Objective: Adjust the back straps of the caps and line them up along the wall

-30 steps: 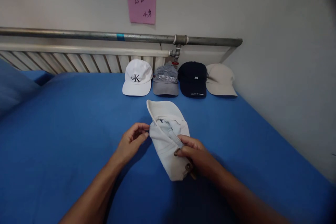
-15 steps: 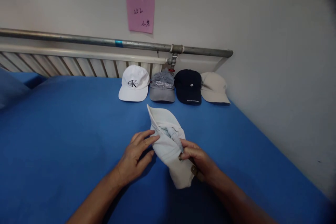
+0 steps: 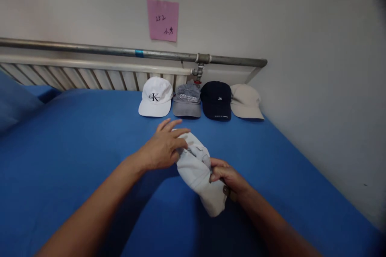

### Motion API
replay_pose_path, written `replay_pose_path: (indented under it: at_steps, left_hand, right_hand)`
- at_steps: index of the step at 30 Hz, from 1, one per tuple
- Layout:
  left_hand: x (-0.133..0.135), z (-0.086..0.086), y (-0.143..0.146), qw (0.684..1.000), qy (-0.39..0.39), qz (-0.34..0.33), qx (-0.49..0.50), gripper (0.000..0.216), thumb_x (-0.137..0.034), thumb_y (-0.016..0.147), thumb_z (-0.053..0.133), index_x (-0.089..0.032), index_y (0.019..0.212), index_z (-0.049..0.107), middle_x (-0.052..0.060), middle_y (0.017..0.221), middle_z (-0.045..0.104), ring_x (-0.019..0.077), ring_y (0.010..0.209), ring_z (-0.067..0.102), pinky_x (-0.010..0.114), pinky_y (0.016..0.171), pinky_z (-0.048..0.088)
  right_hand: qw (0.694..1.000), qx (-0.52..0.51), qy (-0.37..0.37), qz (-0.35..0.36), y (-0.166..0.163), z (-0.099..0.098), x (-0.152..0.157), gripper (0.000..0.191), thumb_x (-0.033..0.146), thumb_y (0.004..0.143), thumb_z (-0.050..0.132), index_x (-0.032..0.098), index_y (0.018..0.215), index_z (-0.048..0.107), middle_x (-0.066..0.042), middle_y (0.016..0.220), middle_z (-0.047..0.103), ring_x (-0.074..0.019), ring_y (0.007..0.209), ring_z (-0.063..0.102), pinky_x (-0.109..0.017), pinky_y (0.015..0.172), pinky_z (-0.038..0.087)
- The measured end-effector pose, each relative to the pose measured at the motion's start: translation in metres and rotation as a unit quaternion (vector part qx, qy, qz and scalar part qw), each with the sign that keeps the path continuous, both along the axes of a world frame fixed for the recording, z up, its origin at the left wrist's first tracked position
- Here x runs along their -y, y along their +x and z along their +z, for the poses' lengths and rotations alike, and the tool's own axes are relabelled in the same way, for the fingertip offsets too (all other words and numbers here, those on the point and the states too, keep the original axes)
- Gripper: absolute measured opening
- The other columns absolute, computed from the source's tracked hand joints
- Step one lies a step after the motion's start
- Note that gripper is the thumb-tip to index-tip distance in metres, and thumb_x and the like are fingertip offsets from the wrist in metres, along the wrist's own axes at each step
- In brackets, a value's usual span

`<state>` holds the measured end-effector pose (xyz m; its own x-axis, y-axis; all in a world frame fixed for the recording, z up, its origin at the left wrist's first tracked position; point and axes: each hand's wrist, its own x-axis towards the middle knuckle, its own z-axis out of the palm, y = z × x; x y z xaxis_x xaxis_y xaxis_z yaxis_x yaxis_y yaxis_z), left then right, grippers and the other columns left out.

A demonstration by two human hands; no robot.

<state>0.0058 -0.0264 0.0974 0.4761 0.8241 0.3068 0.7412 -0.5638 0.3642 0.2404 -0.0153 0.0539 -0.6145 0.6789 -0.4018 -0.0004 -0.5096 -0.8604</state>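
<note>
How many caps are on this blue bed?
5. Four stand in a row by the wall: white cap, grey cap, navy cap, beige cap. The fifth, a pale cap, lies nearer, under the left hand and pinched by the right hand. None seems hidden.

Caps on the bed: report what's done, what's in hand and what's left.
Done: white cap, grey cap, navy cap and beige cap sit in a row by the wall. In hand: right hand pinches the pale cap, left hand lies on it. Left: it is outside the row.
</note>
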Motion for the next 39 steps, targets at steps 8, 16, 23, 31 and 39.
replay_pose_path:
  at_steps: [8,16,23,31,39]
  left_hand:
    - [0.014,0.057,0.012,0.959,-0.276,-0.068,-0.021,0.024,-0.011,0.069,0.048,-0.019,0.077,0.068,0.0,0.071,0.065,0.0177,0.071,0.058,0.027,0.071,0.046]
    - [0.051,0.094,0.022,0.911,-0.391,-0.11,0.07,0.031,-0.011,0.065,0.047,-0.018,0.081,0.073,0.002,0.072,0.065,0.017,0.067,0.058,0.021,0.056,0.043]
    - [0.07,0.095,0.025,0.92,-0.364,-0.127,0.073,0.033,-0.009,0.068,0.048,-0.018,0.085,0.074,0.001,0.061,0.062,0.0184,0.072,0.058,0.024,0.065,0.046]
    - [0.085,0.098,0.021,0.939,-0.321,-0.117,0.038,0.026,-0.013,0.078,0.057,-0.021,0.097,0.073,-0.001,0.062,0.062,0.0185,0.076,0.062,0.026,0.075,0.048]
    - [0.092,0.096,0.024,0.951,-0.3,-0.074,0.02,0.019,-0.019,0.078,0.064,-0.023,0.095,0.073,0.0,0.076,0.068,0.0186,0.083,0.062,0.026,0.077,0.048]
  right_hand:
    - [0.996,-0.025,0.047,0.078,0.028,0.018,-0.006,0.029,0.013,0.048,0.052,0.014,0.071,0.069,0.001,0.058,0.06,-0.0095,0.048,0.05,-0.019,0.046,0.036]
    - [0.987,-0.036,0.074,0.138,0.035,0.041,0.012,0.025,0.015,0.05,0.051,0.016,0.066,0.07,0.001,0.056,0.058,-0.0096,0.048,0.047,-0.019,0.044,0.034]
    - [0.984,-0.047,0.092,0.142,0.036,0.042,0.019,0.025,0.015,0.05,0.05,0.016,0.066,0.07,0.001,0.057,0.058,-0.0093,0.049,0.046,-0.019,0.044,0.033]
    - [0.979,-0.075,0.107,0.155,0.036,0.043,0.022,0.024,0.013,0.048,0.05,0.015,0.063,0.068,0.002,0.057,0.056,-0.0084,0.05,0.045,-0.018,0.044,0.033]
    - [0.977,-0.09,0.13,0.143,0.038,0.04,0.02,0.023,0.014,0.049,0.051,0.014,0.065,0.067,0.002,0.058,0.054,-0.0074,0.049,0.043,-0.017,0.043,0.031]
